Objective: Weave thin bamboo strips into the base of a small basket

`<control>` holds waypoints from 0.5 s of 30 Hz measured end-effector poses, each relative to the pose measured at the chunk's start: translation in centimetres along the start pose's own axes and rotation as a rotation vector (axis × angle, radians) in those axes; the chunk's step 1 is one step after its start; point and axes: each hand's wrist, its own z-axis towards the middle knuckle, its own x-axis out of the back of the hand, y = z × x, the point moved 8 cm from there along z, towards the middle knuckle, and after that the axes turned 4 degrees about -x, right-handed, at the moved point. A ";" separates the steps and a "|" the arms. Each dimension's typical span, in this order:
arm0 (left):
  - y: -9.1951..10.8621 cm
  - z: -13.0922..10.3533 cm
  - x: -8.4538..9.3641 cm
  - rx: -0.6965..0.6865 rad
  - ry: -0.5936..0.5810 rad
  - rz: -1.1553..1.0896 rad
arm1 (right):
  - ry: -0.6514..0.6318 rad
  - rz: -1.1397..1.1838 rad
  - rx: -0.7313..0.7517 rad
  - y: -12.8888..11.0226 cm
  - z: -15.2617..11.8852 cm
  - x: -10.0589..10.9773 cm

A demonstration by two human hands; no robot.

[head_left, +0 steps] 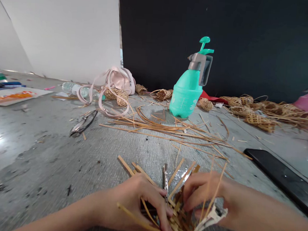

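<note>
Near the bottom edge, a partly woven bamboo basket [176, 224] has its loose strips sticking out in several directions. My left hand [139, 206] grips its left side, with the fingers curled down over the weave. From the right, my right hand [209, 193] closes on strips at the basket's far right side, its fingertips partly hidden. A narrow metal clip [165, 178] stands up among the strips beside my left fingers. A whitish, frayed piece [211, 218] sticks out under my right hand; its kind I cannot make out.
Loose bamboo strips [163, 128] lie beyond the hands, before a turquoise spray bottle [185, 93]. Glasses [83, 123] and a pink bag [122, 80] are to the left. A black phone [278, 177] lies at right. Small woven baskets [259, 121] line the back.
</note>
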 end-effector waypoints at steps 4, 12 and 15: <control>0.2 0.0 0.1 0.020 0.017 -0.046 | 0.056 0.004 -0.142 -0.5 -0.2 -0.4; 0.4 0.2 0.2 0.042 0.026 -0.047 | 0.246 -0.043 -0.044 -0.6 1.3 -1.6; 0.3 0.1 0.2 0.028 0.019 -0.047 | 0.193 -0.054 -0.033 -0.8 1.1 -1.8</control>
